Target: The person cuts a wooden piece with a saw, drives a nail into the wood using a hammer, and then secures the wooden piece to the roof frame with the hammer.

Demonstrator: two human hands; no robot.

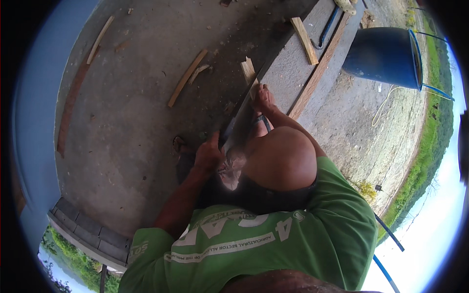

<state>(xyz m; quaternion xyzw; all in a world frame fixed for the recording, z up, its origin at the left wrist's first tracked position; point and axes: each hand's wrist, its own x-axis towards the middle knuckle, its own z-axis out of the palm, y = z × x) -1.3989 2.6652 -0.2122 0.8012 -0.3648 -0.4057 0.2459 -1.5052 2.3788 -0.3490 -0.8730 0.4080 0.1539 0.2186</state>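
Green shirt (303,249) lies nearest, behind both hands. Right hand (264,99), nearer the short wood piece (248,70), grips it, long axis running forward and slightly left. Left hand (209,154) clasps an apparent saw (238,123), slanting forward-right toward that wood; handle hidden, contact indistinct.

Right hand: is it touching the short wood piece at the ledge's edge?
Touching. The head view shows the right hand with its fingers against the near end of the short wood piece.
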